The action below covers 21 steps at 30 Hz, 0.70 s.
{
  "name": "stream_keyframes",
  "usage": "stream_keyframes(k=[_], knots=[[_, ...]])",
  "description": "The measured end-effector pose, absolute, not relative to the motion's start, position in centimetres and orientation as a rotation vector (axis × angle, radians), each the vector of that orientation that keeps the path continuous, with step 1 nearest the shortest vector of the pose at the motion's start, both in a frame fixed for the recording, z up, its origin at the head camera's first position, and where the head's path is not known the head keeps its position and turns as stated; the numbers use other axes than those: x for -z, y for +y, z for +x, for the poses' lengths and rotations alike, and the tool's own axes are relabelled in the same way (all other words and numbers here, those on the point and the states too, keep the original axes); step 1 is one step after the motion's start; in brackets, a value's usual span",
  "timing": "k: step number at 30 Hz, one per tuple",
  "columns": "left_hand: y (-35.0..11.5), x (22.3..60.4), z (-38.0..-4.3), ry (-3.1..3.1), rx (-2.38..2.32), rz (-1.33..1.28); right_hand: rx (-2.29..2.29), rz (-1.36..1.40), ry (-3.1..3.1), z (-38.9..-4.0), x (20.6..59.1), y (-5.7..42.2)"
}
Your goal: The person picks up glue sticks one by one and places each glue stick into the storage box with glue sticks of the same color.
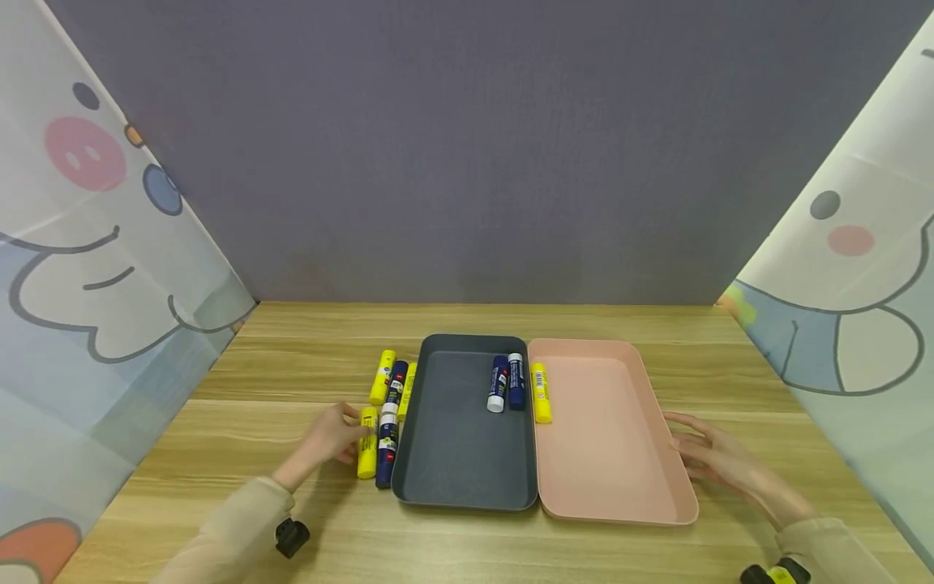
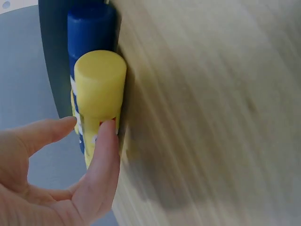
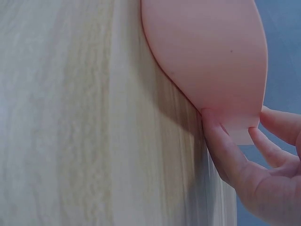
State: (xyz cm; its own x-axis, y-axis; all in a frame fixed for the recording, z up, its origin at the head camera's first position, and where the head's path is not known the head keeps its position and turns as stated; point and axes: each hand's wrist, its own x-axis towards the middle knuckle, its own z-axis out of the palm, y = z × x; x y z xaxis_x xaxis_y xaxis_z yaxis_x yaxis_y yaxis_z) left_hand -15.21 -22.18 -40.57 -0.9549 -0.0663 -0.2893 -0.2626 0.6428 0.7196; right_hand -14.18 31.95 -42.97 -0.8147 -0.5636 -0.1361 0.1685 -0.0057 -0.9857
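My left hand (image 1: 336, 432) is at a yellow glue stick (image 1: 368, 442), thumb and fingertips on either side of it; close up, the stick's yellow cap (image 2: 100, 84) faces the camera. Right beside it lies a navy glue stick (image 1: 387, 451). Beyond these, two yellow glue sticks and another navy one lie by the dark grey tray (image 1: 467, 454). My right hand (image 1: 715, 456) grips the side wall of the pink tray (image 3: 211, 61), with digits at its lower edge and rim.
Two navy glue sticks (image 1: 507, 381) with white ends lie inside the grey tray at its right side. One yellow glue stick (image 1: 541, 392) is along the pink tray's left wall. The trays stand side by side on the wooden table (image 1: 321, 341), before a dark upright panel (image 1: 467, 162).
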Motion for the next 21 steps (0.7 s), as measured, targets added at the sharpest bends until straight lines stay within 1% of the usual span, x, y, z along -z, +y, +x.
stream_keyframes(k=[21], knots=[[-21.9, 41.7, -15.2, 2.582, -1.213, -0.305, 1.865, -0.398, 1.776, -14.1, 42.7, 31.8]])
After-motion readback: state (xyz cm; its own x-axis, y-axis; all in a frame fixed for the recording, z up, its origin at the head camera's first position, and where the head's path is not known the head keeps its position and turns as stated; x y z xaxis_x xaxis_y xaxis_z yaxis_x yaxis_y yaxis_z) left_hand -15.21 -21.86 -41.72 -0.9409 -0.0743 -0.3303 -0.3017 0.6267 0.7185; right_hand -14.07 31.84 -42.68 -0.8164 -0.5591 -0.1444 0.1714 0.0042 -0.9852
